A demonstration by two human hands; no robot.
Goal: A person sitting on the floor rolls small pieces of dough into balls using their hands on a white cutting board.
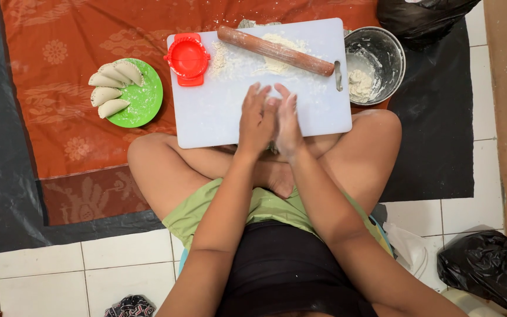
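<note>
Bright, even light, soft shadows, sharp focus apart from slightly motion-blurred hands [271, 120]

A home floor used as a kitchen: white tiles [48, 264], a patterned orange cloth [71, 88] spread out, a floured cutting board [218, 111], rolling pin [275, 50] and 4 dumplings [110, 88] on a green plate [145, 103].

Cutting board [206, 111], green plate [145, 100] on orange cloth [60, 117]

There are no boxes, labels, signs or screens here. The only wrappings are two crumpled black plastic bags: one bag [423, 17] at the top right, another bag [491, 270] at the bottom right.
</note>
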